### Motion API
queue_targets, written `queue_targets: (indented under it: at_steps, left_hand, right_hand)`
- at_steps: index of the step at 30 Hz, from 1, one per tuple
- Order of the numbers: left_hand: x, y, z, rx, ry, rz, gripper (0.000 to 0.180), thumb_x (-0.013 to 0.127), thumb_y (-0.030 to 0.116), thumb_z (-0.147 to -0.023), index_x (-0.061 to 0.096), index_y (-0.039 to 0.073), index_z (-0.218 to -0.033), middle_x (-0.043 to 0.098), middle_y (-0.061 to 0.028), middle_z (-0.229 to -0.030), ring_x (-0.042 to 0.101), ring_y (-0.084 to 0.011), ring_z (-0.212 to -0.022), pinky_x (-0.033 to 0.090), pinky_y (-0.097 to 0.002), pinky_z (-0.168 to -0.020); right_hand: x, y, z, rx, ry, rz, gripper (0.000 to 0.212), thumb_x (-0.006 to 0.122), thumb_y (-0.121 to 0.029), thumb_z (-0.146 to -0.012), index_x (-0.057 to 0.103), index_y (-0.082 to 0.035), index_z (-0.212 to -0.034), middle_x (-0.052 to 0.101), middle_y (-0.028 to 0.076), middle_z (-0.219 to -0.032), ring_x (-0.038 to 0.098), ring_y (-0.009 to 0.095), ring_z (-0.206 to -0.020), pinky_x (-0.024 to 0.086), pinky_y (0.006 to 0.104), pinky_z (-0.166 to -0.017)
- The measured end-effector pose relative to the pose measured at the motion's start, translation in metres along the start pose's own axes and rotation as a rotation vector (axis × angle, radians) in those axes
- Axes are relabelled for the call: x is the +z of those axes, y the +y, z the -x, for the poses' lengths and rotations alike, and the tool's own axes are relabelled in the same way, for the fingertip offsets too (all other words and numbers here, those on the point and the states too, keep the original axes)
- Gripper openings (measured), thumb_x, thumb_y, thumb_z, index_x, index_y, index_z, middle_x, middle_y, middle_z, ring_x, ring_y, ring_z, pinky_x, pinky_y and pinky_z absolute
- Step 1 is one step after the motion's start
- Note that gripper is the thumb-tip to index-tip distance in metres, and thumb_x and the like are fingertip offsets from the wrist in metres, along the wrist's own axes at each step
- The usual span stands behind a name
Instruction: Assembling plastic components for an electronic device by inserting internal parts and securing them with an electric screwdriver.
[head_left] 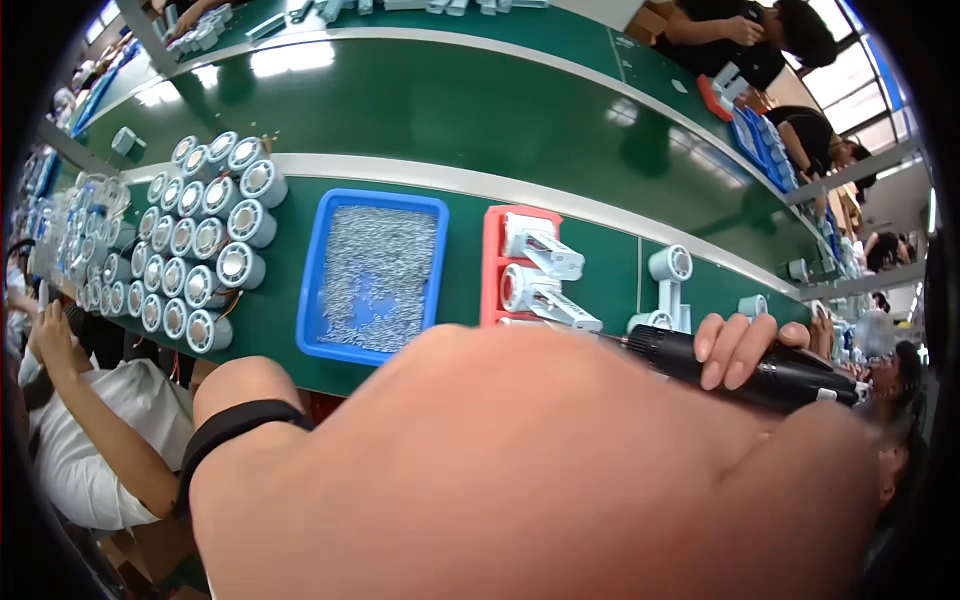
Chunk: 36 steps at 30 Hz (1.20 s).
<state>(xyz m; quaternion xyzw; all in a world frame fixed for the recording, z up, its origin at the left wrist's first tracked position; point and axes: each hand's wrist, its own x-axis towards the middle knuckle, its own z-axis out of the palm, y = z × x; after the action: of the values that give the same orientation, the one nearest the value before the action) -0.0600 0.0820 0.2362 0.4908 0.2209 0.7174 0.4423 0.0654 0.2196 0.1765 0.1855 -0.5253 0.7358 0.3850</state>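
Note:
My right hand (740,350) has its fingers wrapped round a black electric screwdriver (790,383). The driver lies nearly level, its nose pointing left towards a red fixture (491,262). Pale plastic housings (545,250) with round ends and jutting arms sit in the fixture. Whether the bit touches one is hidden. A large stretch of bare skin, close and blurred, fills the lower middle and covers the near bench. At its left is a black band (240,425). My left hand's fingers cannot be made out.
A blue tray (318,270) of small metal pieces, apparently screws, stands left of the fixture. Further left are rows of round pale motor housings (208,238). Another pale housing (671,290) stands right of the fixture. People work left and across the green bench (480,110).

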Motion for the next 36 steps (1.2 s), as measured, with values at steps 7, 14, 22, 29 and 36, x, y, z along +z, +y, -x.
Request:
queue_targets:
  at_steps: [7,14,22,29,36]
  left_hand:
    - [-0.01,0.026,0.026,-0.076,0.099,-0.017,0.036,0.052,0.022,-0.101,0.06,0.0,-0.073,0.055,-0.001,-0.062,0.048,-0.0099,-0.056,0.04,-0.0307,-0.051]
    - [-0.002,0.051,0.071,-0.157,0.358,0.037,0.037,0.052,0.022,-0.101,0.06,0.0,-0.072,0.055,-0.0009,-0.061,0.047,-0.0098,-0.054,0.04,-0.0306,-0.05]
    - [-0.079,-0.069,0.152,-0.122,0.883,0.654,0.031,0.05,0.034,-0.106,0.057,0.006,-0.093,0.046,0.0065,-0.074,0.037,-0.0025,-0.056,0.031,-0.0162,-0.048]
    - [-0.072,-0.112,0.17,-0.258,1.086,0.528,0.025,0.057,0.021,-0.103,0.06,-0.001,-0.114,0.067,-0.0061,-0.105,0.068,-0.0096,-0.083,0.058,-0.0163,-0.073]
    - [-0.085,-0.125,0.17,-0.188,0.99,0.419,0.021,0.061,0.019,-0.101,0.063,-0.001,-0.109,0.069,-0.0075,-0.102,0.07,-0.0109,-0.087,0.059,-0.0177,-0.076]
  right_hand:
    - [-0.001,-0.004,0.001,0.064,0.011,0.011,0.062,0.049,-0.057,-0.098,0.05,-0.002,-0.127,0.051,0.008,-0.069,0.056,0.02,-0.063,0.046,0.0385,-0.071]
    - [0.002,-0.017,0.006,0.184,-0.088,-0.011,0.063,0.05,-0.056,-0.096,0.053,0.002,-0.123,0.047,0.007,-0.07,0.05,0.017,-0.062,0.041,0.0349,-0.07]
    - [0.007,-0.001,0.006,-0.037,0.143,-0.041,0.064,0.048,-0.056,-0.096,0.057,0.003,-0.117,0.044,0.006,-0.07,0.046,0.015,-0.059,0.038,0.032,-0.068]
    - [-0.004,0.001,0.006,-0.042,0.147,-0.094,0.069,0.053,-0.063,-0.09,0.055,0.004,-0.11,0.046,0.007,-0.069,0.046,0.016,-0.057,0.039,0.0311,-0.065]
    - [-0.001,0.004,0.008,-0.119,0.208,-0.204,0.072,0.057,-0.068,-0.086,0.051,0.001,-0.102,0.047,0.007,-0.065,0.047,0.016,-0.053,0.04,0.0304,-0.062]
